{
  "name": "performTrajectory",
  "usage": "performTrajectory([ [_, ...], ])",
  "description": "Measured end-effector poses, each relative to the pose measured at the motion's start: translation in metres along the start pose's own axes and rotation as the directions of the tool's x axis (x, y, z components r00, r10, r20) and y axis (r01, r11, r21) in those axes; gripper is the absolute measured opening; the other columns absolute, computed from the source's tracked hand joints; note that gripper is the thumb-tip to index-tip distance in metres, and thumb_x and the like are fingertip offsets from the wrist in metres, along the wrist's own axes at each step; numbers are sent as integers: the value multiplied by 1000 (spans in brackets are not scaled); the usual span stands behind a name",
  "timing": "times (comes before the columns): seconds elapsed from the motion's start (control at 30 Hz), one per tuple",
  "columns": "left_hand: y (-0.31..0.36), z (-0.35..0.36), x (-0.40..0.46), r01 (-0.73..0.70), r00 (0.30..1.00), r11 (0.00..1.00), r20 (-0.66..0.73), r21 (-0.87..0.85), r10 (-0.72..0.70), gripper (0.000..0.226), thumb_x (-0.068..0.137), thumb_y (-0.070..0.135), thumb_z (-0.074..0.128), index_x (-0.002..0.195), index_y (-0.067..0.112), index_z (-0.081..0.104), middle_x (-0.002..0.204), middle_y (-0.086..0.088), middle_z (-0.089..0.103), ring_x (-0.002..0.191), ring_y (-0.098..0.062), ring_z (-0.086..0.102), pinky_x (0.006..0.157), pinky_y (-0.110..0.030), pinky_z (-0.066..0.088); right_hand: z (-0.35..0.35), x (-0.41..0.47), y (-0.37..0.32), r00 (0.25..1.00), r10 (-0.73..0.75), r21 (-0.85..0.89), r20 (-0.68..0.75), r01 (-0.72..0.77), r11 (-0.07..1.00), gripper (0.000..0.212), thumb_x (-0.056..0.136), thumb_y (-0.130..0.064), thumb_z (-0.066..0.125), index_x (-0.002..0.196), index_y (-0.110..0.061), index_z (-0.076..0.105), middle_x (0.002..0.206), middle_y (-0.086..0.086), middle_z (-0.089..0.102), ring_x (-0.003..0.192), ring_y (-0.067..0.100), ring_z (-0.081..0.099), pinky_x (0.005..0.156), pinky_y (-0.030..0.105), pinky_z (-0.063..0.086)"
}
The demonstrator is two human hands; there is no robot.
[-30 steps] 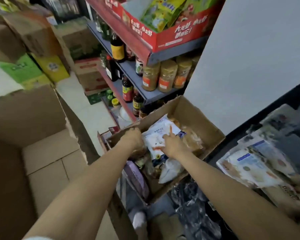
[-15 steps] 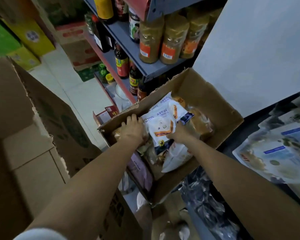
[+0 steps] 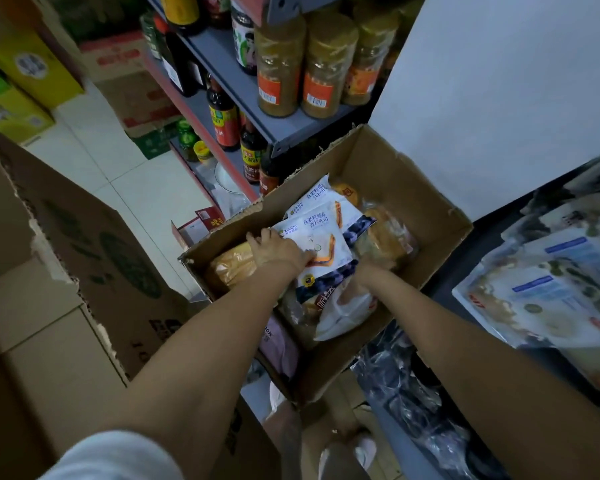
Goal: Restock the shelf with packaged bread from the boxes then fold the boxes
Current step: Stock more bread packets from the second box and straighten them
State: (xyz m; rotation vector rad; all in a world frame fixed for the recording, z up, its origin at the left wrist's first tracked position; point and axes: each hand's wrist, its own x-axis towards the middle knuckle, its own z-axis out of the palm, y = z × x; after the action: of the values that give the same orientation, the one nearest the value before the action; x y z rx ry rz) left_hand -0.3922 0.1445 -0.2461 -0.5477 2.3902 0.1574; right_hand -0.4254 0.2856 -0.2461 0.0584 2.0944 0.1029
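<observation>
Unloading is in hand: in the box (image 3: 388,174), the left hand (image 3: 278,249) lies with fingers spread on the white packet's (image 3: 321,244) nine o'clock edge, the right hand (image 3: 369,271), grip unclear, reaches under its five o'clock corner; next, probably, lift it toward the shelf (image 3: 492,265) at three o'clock.

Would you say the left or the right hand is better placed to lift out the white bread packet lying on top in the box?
Left, probably. The left hand already rests on the white bread packet, while the right hand reaches lower, beneath its edge, fingers hidden.
</observation>
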Motion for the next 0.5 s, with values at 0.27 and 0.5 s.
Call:
performTrajectory([
  [0.27,1,2,7,129,974,932,-134,-339,-183,37,94,30,45,124,12,55,136,-12,47,132,-30,32,115,-41,12,-29,-41,28,987,-123,100,-102,133,986,77,81,-34,73,139,0,36,142,16,42,130,32,43,105,36,40],
  [0.5,13,-41,-31,-238,938,619,-341,-748,-52,4,96,7,35,93,9,37,92,-22,57,83,-35,55,68,-41,42,-49,-109,62,858,-218,404,-466,425,810,71,78,-12,76,140,-24,44,142,10,46,128,27,45,97,31,41],
])
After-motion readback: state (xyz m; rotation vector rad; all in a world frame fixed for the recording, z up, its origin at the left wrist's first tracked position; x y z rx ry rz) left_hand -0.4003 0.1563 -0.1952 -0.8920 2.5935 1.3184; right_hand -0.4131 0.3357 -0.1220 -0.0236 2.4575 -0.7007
